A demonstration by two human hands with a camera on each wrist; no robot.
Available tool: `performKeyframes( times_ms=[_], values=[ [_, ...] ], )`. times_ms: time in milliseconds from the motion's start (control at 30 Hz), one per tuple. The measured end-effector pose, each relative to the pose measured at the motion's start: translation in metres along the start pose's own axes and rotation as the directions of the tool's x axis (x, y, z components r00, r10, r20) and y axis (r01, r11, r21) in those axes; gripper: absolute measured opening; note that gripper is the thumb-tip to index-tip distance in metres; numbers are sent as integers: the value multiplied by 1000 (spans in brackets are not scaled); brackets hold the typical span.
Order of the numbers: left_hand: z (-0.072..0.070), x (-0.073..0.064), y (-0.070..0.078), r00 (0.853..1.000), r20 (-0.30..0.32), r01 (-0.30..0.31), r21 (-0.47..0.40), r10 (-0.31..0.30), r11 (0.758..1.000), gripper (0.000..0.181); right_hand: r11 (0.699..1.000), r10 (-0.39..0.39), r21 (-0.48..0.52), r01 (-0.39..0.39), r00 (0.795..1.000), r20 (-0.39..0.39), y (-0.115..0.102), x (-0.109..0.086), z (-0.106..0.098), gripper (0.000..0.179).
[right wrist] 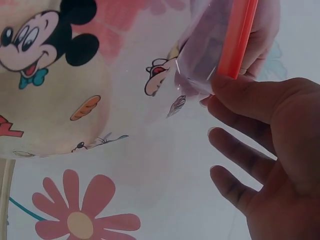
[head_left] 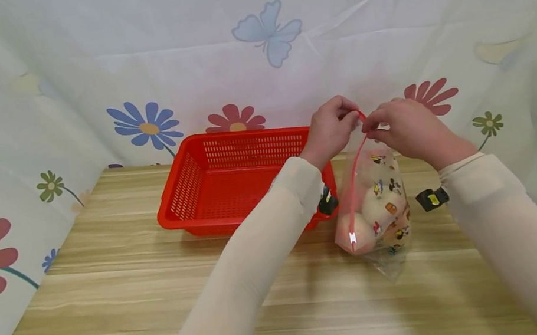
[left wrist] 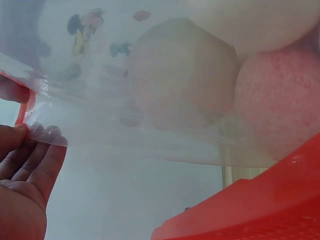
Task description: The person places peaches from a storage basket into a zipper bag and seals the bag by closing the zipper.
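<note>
A clear plastic zip bag with cartoon prints stands on the table beside the basket's right end. Several round pale and pink things fill it; their exact kind is unclear through the film. Along its upper edge runs a red zip strip, with a white slider near the lower, closer end. My left hand pinches the far part of the strip. Right beside it, my right hand holds the far corner between thumb and index finger, its other fingers spread loosely in the right wrist view.
An empty red plastic basket stands left of the bag, partly behind my left forearm. Wood-grain table lies under everything. A white curtain with flowers and a butterfly hangs at the back and sides.
</note>
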State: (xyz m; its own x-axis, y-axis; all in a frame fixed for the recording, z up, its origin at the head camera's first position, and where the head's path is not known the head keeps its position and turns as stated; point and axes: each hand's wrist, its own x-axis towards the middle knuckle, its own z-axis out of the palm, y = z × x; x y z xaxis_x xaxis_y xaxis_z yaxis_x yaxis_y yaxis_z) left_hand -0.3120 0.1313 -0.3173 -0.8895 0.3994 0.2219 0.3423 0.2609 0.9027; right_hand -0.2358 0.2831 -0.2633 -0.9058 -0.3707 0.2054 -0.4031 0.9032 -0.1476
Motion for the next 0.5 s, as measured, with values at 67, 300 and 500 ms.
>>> performKeyframes(
  times_ms=[67, 300, 500],
  values=[
    [1, -1, 2, 1000, 5, 4, 11, -4, 1000, 10, 1000, -2, -2, 2, 1000, -10, 2, -1, 1, 14],
    [2, -8, 10, 1000, 10, -14, 157, 13, 988, 23, 999, -17, 36, 20, 997, -78, 6, -6, 1, 12],
    [-5, -27, 20, 1000, 6, -8, 203, 7, 979, 18, 999, 7, 41, -2, 994, -107, 9, -7, -2, 13]
  ],
)
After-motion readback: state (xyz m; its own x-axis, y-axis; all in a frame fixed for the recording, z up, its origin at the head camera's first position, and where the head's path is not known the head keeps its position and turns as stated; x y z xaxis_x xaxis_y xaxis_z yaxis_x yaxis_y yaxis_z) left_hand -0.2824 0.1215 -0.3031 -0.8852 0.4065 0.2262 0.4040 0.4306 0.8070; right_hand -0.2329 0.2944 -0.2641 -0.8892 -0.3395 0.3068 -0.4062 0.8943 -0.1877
